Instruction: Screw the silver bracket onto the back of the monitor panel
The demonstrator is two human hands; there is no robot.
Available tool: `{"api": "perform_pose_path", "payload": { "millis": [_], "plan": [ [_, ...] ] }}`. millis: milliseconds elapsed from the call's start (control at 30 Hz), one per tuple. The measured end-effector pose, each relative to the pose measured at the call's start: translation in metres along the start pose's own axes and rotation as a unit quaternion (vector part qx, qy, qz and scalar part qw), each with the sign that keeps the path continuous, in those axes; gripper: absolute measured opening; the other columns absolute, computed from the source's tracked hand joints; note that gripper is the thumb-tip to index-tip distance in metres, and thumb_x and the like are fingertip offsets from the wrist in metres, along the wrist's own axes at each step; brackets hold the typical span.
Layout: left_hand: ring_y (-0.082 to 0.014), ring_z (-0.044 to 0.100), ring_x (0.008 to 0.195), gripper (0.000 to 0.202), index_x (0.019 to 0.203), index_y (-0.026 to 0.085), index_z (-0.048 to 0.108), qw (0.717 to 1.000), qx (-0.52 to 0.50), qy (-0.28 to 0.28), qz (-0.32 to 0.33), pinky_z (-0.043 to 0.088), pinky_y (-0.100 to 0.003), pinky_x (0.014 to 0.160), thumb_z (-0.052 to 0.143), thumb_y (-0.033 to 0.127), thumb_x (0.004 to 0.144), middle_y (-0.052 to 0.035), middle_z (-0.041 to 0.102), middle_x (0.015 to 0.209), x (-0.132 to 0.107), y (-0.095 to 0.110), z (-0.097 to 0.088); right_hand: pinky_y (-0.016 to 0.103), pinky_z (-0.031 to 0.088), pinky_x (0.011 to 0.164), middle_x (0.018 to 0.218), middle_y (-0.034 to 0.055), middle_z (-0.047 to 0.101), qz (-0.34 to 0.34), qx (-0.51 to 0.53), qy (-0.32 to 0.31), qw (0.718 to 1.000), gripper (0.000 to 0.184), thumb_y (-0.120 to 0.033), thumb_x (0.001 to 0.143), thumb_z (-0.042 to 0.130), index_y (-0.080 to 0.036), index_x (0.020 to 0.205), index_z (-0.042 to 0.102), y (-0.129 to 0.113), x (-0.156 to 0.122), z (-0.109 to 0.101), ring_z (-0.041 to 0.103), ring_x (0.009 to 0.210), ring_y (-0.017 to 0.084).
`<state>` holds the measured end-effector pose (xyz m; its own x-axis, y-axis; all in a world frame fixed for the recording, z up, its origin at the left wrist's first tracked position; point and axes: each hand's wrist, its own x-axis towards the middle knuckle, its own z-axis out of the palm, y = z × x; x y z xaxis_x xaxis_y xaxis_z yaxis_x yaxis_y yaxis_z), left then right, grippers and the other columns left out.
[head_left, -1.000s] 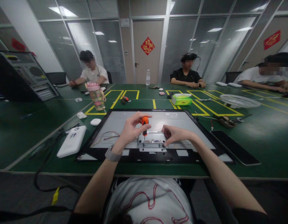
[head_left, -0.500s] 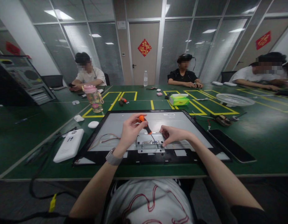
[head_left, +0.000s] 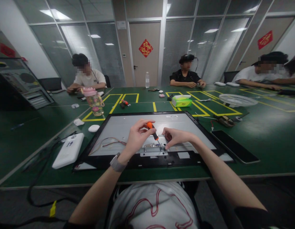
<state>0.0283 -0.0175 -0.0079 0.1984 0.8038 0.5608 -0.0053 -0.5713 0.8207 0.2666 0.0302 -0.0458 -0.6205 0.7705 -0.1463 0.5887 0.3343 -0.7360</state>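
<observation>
A flat monitor panel lies back side up on the green table, with a small metal board cover near its front edge. My left hand is closed round an orange-handled screwdriver, which leans to the right with its tip at the cover's right side. My right hand rests on the cover beside the tip, fingers pinched together; I cannot make out anything in them. A thin bundle of wires runs over the panel to the left.
A white device with a black cable lies left of the panel, a dark phone right of it. Farther back stand a pink-lidded bottle, a green tissue box and a white fan. Three people sit around the table.
The screwdriver has tilted from upright to leaning right, its tip shifting from the cover's left side to its right side near my right hand. My head has turned slightly.
</observation>
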Motion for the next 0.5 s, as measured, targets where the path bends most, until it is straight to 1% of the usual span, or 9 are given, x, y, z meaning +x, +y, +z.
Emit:
{"api": "perform_pose_path", "payload": {
  "millis": [100, 200, 300, 500],
  "plan": [
    [-0.0121, 0.059, 0.082, 0.024, 0.101, 0.022, 0.073, 1.0, 0.003, -0.01, 0.006, 0.054, -0.022, 0.07, 0.073, 0.027, 0.078, -0.0012, 0.058, 0.09, -0.0014, -0.0011, 0.0011, 0.027, 0.039, 0.06, 0.072, -0.0054, 0.052, 0.0, 0.002, 0.0, 1.0, 0.072, -0.058, 0.054, 0.085, -0.02, 0.098, 0.045, 0.0017, 0.001, 0.0004, 0.051, 0.066, 0.014],
    [-0.0126, 0.059, 0.083, 0.026, 0.104, 0.022, 0.072, 1.0, 0.004, 0.002, 0.018, 0.054, -0.023, 0.071, 0.073, 0.029, 0.079, -0.0019, 0.059, 0.091, -0.0013, -0.0014, 0.0004, 0.027, 0.039, 0.059, 0.071, -0.0059, 0.052, -0.001, 0.006, -0.004, 1.0, 0.071, -0.057, 0.054, 0.086, -0.02, 0.099, 0.044, 0.0023, 0.0009, 0.0003, 0.05, 0.065, 0.014],
    [-0.0128, 0.059, 0.082, 0.025, 0.103, 0.022, 0.073, 1.0, -0.001, 0.012, 0.025, 0.054, -0.022, 0.07, 0.073, 0.029, 0.079, -0.0018, 0.059, 0.09, -0.0008, 0.0001, -0.0006, 0.026, 0.039, 0.059, 0.071, -0.0057, 0.052, -0.003, 0.004, -0.005, 1.0, 0.069, -0.055, 0.055, 0.086, -0.02, 0.099, 0.045, 0.0026, 0.0001, 0.0, 0.05, 0.066, 0.013],
    [-0.0123, 0.058, 0.082, 0.024, 0.101, 0.022, 0.074, 1.0, -0.008, -0.007, 0.021, 0.052, -0.021, 0.068, 0.074, 0.026, 0.077, -0.0012, 0.058, 0.089, -0.0017, 0.0023, 0.001, 0.026, 0.039, 0.059, 0.071, -0.0061, 0.052, -0.001, 0.001, -0.001, 1.0, 0.069, -0.055, 0.055, 0.086, -0.02, 0.098, 0.045, 0.0039, 0.0006, -0.0002, 0.05, 0.065, 0.013]
  ]
}}
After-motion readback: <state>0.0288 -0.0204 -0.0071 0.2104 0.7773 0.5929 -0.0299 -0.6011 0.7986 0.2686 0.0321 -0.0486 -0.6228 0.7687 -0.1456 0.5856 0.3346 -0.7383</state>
